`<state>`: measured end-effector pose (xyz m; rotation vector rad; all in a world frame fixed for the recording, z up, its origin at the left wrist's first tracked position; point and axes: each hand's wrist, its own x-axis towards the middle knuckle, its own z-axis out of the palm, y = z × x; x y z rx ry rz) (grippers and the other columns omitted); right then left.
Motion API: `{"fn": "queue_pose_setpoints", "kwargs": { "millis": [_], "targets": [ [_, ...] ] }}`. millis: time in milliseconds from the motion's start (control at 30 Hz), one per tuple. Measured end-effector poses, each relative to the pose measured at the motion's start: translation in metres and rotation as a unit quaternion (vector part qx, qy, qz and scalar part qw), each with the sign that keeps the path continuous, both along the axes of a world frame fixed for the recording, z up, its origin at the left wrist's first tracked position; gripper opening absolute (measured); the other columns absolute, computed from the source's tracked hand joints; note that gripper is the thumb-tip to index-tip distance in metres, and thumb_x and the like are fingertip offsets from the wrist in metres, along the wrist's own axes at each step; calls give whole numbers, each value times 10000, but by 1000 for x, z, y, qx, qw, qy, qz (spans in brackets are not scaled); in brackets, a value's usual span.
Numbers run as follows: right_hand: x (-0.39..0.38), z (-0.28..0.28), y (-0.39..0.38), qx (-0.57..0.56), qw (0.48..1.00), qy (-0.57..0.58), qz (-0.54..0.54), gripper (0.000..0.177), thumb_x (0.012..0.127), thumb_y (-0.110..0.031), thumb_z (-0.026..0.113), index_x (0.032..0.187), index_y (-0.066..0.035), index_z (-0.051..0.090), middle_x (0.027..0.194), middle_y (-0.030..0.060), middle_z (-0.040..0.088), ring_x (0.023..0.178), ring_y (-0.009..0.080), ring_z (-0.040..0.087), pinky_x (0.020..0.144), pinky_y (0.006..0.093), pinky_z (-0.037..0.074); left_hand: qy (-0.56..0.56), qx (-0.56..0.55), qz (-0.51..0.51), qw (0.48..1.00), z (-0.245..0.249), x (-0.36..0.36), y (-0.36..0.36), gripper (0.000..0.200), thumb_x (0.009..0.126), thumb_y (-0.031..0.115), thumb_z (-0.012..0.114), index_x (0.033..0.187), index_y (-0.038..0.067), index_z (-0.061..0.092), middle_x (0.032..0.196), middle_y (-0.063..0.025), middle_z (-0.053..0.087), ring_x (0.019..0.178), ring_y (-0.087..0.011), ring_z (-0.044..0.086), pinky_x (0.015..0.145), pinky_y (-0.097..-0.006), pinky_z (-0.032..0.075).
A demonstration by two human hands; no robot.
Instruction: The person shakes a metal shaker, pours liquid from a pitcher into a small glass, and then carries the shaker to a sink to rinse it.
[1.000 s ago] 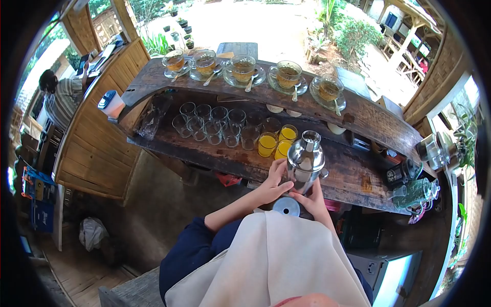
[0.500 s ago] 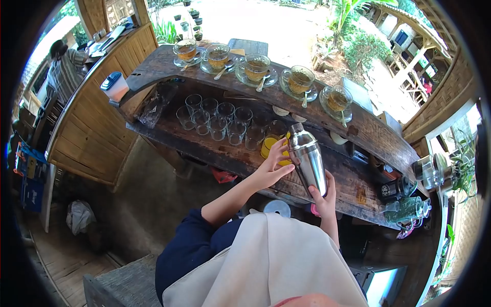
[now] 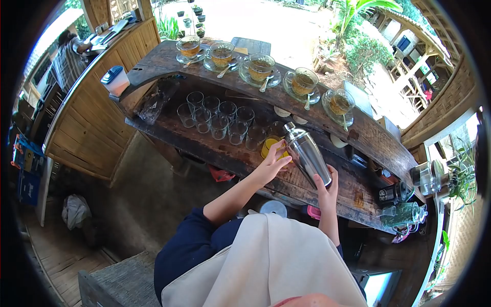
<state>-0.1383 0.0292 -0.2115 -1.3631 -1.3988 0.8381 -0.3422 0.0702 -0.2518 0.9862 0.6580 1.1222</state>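
A silver cocktail shaker [image 3: 308,155] is held tilted above the wooden counter, its capped top toward the upper left. My right hand [image 3: 327,184] grips it near the base, thumb on the near side. My left hand [image 3: 274,162] is at its upper left side, with fingertips against the metal and fingers curved around it. Behind the left hand, yellow objects [image 3: 269,146] stand on the lower shelf, partly hidden. Several empty glasses [image 3: 219,125] stand left of them. Along the raised ledge sit several glass cups of amber drink [image 3: 260,66] on saucers with spoons.
A lidded plastic container [image 3: 115,81] sits at the ledge's left end. Glass jugs [image 3: 404,215] stand at the counter's right end. A person [image 3: 68,61] is at another wooden counter at the far left. Below lies a white bag [image 3: 75,211].
The shaker has tilted a little more, its top shifting left and its base right. My right hand has moved slightly right with it. The view has shifted a little.
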Motion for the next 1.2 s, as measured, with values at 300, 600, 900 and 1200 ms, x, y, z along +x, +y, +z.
{"fn": "queue_pose_setpoints", "kwargs": {
  "millis": [300,600,900,1200],
  "targets": [
    [-5,14,14,40,999,20,14,510,824,-163,705,1226,-31,419,1070,80,517,968,135,516,821,266,432,-10,-55,-9,998,8,-1,1,705,958,287,469,1472,137,10,1464,-153,277,1135,-249,565,952,-423,383],
    [-5,37,37,65,997,-34,22,509,810,-145,715,1219,-26,436,937,58,588,794,92,565,693,222,464,-44,-91,-18,995,-3,-2,8,726,941,305,504,1434,112,8,1462,-184,268,1125,-256,572,932,-416,399],
    [-14,59,58,107,986,-125,19,462,775,-150,743,1162,-40,517,716,-4,499,596,49,430,540,198,375,-70,-131,-16,989,0,-2,9,671,961,307,461,1436,156,12,1430,-136,354,1088,-249,598,921,-380,398],
    [-25,79,72,120,969,-213,30,520,750,-188,765,1192,-58,522,648,2,482,558,64,433,529,211,379,-63,-122,-24,990,0,-3,11,681,973,317,425,1471,153,-10,1437,-70,382,1114,-267,586,885,-339,385]
  ]
}}
